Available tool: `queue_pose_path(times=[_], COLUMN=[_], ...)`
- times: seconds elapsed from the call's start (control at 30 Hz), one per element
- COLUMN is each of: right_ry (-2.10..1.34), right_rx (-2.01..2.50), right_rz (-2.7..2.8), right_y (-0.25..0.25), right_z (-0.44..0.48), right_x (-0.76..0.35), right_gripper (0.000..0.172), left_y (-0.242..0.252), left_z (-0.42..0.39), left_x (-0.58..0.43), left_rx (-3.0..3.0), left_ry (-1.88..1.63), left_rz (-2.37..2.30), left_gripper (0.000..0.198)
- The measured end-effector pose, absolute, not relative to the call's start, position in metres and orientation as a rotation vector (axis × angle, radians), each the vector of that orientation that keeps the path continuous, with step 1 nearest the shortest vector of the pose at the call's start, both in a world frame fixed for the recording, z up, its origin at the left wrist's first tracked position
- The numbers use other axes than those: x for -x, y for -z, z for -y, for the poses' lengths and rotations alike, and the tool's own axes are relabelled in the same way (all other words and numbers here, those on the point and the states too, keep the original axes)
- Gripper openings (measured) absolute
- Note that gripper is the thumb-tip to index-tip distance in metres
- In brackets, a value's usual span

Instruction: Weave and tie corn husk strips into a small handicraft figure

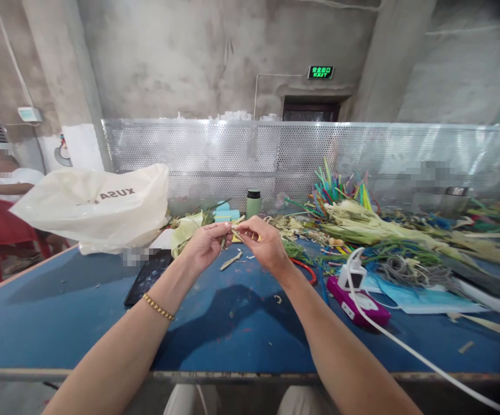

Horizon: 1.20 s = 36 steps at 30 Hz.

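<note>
Left hand [210, 242]: pinching a pale plant strip [238, 221]
Right hand [262, 245]: pinching the same strip
Green bottle [254, 206]: upright, beyond the hands
White plastic bag [98, 210]: left of them
Husks [357, 221]: heaped rightward
Purple power strip [368, 311]: right of them, nearer the viewer

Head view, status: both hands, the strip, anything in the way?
Left hand, right hand: both pinching strip. Strip held above table. Loose scrap near hands; nothing seen blocking them.
</note>
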State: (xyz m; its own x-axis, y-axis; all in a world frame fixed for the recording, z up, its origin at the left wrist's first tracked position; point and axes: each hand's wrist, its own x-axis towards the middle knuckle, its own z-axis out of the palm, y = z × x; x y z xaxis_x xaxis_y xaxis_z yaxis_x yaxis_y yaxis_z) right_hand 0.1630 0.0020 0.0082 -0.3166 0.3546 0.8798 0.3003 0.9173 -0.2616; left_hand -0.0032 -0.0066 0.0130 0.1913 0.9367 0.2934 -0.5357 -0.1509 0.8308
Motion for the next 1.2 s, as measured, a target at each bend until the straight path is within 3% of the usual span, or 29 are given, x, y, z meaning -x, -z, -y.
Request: queue_pose_path(times=[0.43, 0.67, 0.87, 1.2], right_ry=[-0.101, -0.192, -0.045, -0.499], right_rx=[0.595, 0.665, 0.693, 0.734], right_rz=[1.890, 1.765, 1.771, 1.763], right_y=[-0.016, -0.015, -0.018, -0.018], right_z=[0.008, 0.005, 0.004, 0.009], right_x=[-0.163, -0.161, -0.165, -0.158], right_gripper=[0.019, 0.013, 0.011, 0.014], left_y=[-0.010, -0.013, -0.016, -0.014], left_z=[0.014, 0.018, 0.021, 0.019], left_x=[-0.002, -0.003, -0.001, -0.001], left_rx=[-1.208, -1.308, -1.397, -1.442], left_ry=[-1.394, -1.450, -1.400, -1.371], left_rz=[-0.585, -0.655, -0.688, -0.663], left_gripper=[0.022, 0.026, 0.023, 0.035])
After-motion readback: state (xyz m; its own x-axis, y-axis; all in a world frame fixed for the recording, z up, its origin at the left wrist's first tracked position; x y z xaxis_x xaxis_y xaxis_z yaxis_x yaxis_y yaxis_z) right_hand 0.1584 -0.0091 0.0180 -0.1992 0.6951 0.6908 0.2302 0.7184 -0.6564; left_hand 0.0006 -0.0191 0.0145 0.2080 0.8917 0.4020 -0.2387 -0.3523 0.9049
